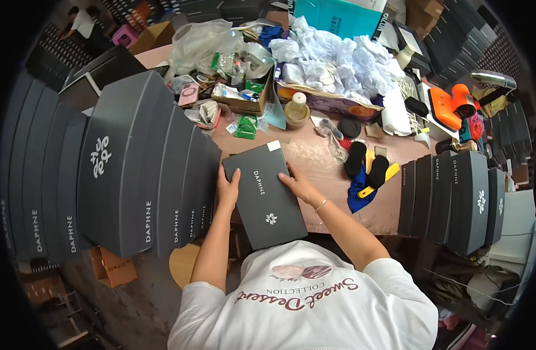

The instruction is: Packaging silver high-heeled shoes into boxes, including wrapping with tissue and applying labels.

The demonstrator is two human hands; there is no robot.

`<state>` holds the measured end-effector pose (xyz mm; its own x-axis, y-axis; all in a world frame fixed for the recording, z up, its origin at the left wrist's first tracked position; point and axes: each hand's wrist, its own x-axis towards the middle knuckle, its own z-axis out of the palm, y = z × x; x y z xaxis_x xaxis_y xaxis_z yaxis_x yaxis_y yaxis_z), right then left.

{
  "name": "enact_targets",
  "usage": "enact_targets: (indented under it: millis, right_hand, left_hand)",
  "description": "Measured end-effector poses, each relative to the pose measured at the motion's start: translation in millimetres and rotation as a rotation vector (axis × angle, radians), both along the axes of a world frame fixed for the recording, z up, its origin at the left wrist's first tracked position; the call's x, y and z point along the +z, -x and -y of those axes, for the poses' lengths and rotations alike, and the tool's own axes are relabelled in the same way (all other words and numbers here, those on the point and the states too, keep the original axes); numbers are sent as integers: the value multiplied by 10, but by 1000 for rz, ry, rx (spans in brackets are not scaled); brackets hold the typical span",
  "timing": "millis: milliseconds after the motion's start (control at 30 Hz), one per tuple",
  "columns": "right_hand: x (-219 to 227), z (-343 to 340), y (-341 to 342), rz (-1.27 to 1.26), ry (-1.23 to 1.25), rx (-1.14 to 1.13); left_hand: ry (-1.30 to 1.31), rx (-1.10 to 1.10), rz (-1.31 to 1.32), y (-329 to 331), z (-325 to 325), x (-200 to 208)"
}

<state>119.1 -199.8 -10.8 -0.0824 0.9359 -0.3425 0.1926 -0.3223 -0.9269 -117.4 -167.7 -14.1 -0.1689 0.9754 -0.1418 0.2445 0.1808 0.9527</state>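
A dark grey shoebox (265, 198), closed, lies between my two hands over the near edge of the pinkish table (329, 160). Its near end rests close against my white shirt. My left hand (227, 188) grips the box's left long side, thumb on the lid and the fingers mostly hidden behind it. On the right long side, near the far end, my right hand (297, 182) holds the box with its thumb on top. A small white label (273, 146) sits at the box's far corner.
Tall rows of dark shoeboxes (128, 157) stand at left, more boxes (466, 198) at right. Black brushes (355, 158), a yellow-handled tool (379, 179) and a blue cloth (359, 195) lie right of the box. Behind are a bottle (298, 105), crumpled white paper (338, 64) and an orange tape dispenser (445, 109).
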Motion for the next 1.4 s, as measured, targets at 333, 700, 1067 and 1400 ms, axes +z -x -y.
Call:
enact_targets:
  millis: [333,700,1067,1400]
  right_hand:
    - [-37,-205,28,-124,93,-27]
    - [780,362,-700,-439,-25,90]
    - [898,567,-956,-236,-173,226]
    - [-260,458,-773,-135,182,-136]
  left_hand:
    - [216,-13,499,143,-622,-125]
    - [-471,-296,-24,-408,271,1345]
    - [-262,-276,59,-624,606,1476]
    - [299,-134,-53,-733,718,1]
